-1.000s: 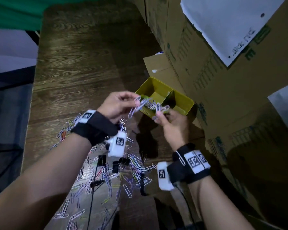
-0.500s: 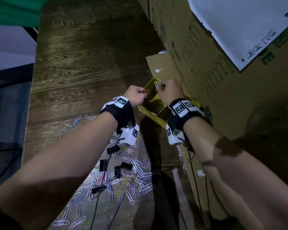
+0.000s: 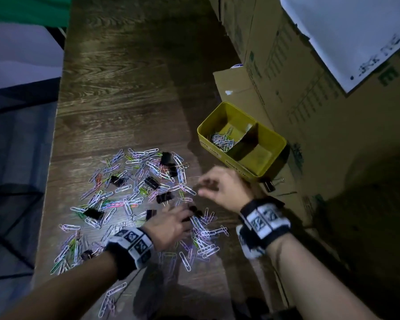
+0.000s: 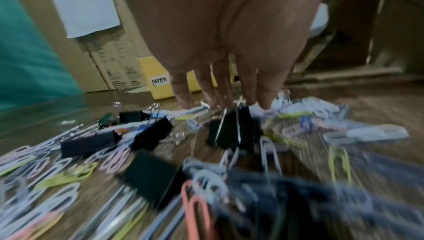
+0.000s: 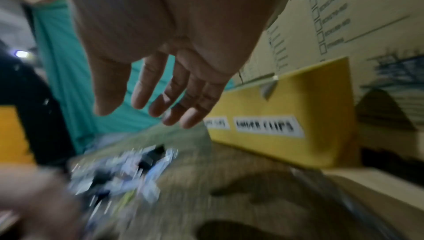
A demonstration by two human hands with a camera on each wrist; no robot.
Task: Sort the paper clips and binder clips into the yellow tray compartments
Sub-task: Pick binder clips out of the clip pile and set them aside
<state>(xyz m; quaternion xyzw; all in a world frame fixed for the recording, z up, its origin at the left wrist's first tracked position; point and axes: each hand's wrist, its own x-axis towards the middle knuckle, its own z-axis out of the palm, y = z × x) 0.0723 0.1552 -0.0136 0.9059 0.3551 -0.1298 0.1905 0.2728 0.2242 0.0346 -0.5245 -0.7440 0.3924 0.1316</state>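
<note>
Left hand: the left hand (image 3: pixel 171 224) is low over the near part of the scatter, fingers (image 4: pixel 183 97) straight and pointing down, the tips at the clips. It grips nothing that shows; the pose reads as a reach to gather the next batch.
Right hand: the right hand (image 3: pixel 224 188) hovers above the table (image 3: pixel 125 88), apart from the left hand and on its tray side. Its fingers (image 5: pixel 158 102) are loosely spread and empty, so it looks free to help pick.
Paper clips: most paper clips (image 3: pixel 134 188) lie spread under and beyond the left hand; a small heap of sorted clips (image 3: pixel 222 139) sits in the tray compartment farther from the right hand.
Binder clips: black binder clips (image 3: pixel 164 197) are mixed into the scatter. One upright binder clip (image 4: pixel 231 129) stands just below the left fingertips; whether they touch it cannot be told through the blur.
Yellow tray: the yellow tray (image 3: pixel 273 162) stands just beyond the right hand, against the cardboard boxes (image 3: pixel 286 88). Its nearer compartment looks bare, so the binder clips seem unsorted.
Stray clip: one stray binder clip (image 3: pixel 269 185) lies beside the tray's near corner.
Change: half a second earlier both hands were up at the tray rim, close together with a paper clip between them. Now both have drawn back toward the pile, empty, and the tray is uncovered.
</note>
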